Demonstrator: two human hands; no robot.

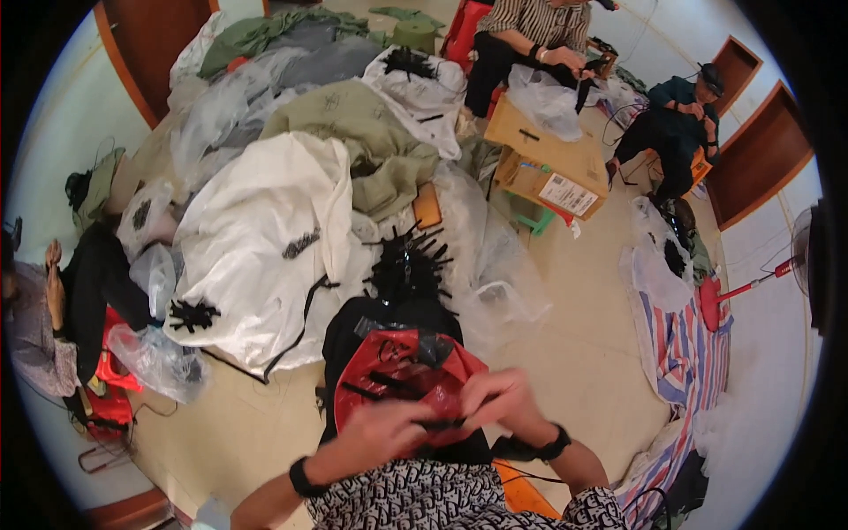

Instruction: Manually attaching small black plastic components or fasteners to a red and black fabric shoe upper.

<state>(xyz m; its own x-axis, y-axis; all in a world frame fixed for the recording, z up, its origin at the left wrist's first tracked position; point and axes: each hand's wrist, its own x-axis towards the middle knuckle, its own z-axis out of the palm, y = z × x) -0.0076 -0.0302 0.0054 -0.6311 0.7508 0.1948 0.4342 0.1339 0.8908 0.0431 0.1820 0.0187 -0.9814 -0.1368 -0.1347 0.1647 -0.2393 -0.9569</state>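
Note:
A red plastic bag (358, 367) lies spread over my lap, with a few short black strips (393, 382) on it. Low over the bag, my left hand (384, 437) and my right hand (508, 402) are close together, fingers bent inward. A dark strip (443, 425) runs between their fingertips, and both hands pinch it; its exact shape is blurred. Just beyond my knees is a spiky heap of black strips (406, 269). Each of my wrists has a black band.
White sacks (256, 230), green cloth (353, 132) and clear plastic bags (503, 283) pile up ahead. A cardboard box (552, 168) stands beyond. Seated people (539, 31) work at the back, right and left (40, 309). A striped sheet (676, 344) and a fan (799, 252) are at right.

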